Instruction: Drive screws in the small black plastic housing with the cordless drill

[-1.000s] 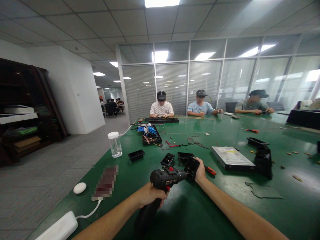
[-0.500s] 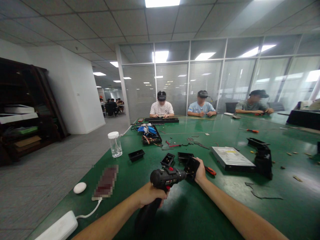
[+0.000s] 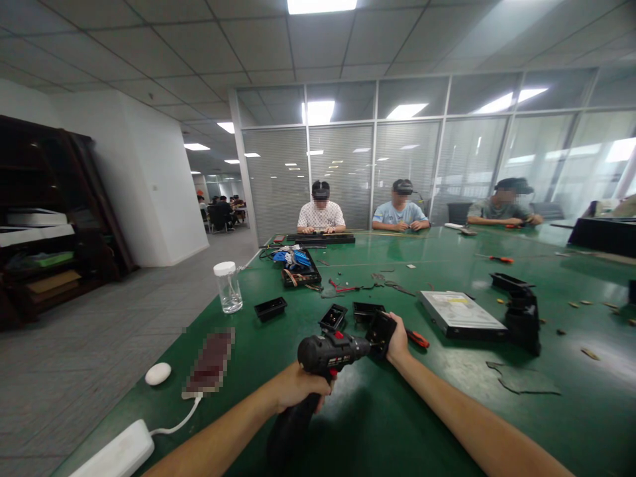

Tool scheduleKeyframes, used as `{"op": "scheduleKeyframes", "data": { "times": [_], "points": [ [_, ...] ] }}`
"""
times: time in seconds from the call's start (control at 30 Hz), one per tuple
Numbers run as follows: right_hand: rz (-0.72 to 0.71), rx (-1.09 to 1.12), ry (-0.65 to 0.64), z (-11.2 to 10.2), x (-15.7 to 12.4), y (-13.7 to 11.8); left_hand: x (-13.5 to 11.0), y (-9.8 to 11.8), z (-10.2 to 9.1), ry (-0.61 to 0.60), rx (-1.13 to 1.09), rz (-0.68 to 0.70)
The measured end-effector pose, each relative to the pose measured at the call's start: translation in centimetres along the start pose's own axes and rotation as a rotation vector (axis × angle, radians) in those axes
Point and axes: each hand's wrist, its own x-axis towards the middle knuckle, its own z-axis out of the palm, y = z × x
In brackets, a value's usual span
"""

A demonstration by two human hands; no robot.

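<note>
My left hand (image 3: 303, 389) is wrapped round the grip of a black cordless drill (image 3: 325, 353) with red accents. The drill's chuck points right, its tip up against a small black plastic box (image 3: 381, 331). My right hand (image 3: 397, 341) holds that box tilted, open side toward the drill. Whether the bit touches a screw inside is too small to tell. Just beyond lie similar black boxes: one (image 3: 333, 318) behind the drill, another (image 3: 366, 311) behind the held box, and a third (image 3: 271, 308) farther left. An orange-handled screwdriver (image 3: 418, 338) rests beside my right hand.
On the green table (image 3: 387, 411) are an optical drive (image 3: 462, 313), a black tray with cables (image 3: 301, 266), a clear jar (image 3: 228, 288), a blurred-out phone (image 3: 209, 364) on a white cable, and a white power strip (image 3: 119, 450). Several people (image 3: 401, 212) sit across the table.
Almost nothing differs. My hands, the drill and the held box keep their places; the view has shifted very slightly.
</note>
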Motion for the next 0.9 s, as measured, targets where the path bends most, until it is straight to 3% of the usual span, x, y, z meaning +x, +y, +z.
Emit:
{"op": "scheduleKeyframes", "data": {
  "times": [0.57,0.9],
  "points": [
    [0.030,0.018,-0.009,-0.29,0.23,0.21,-0.17,0.19,0.26,0.046,0.030,-0.041],
    [0.016,-0.027,-0.005,0.23,-0.40,-0.23,-0.17,0.16,0.17,-0.002,0.004,-0.006]
  ]
}}
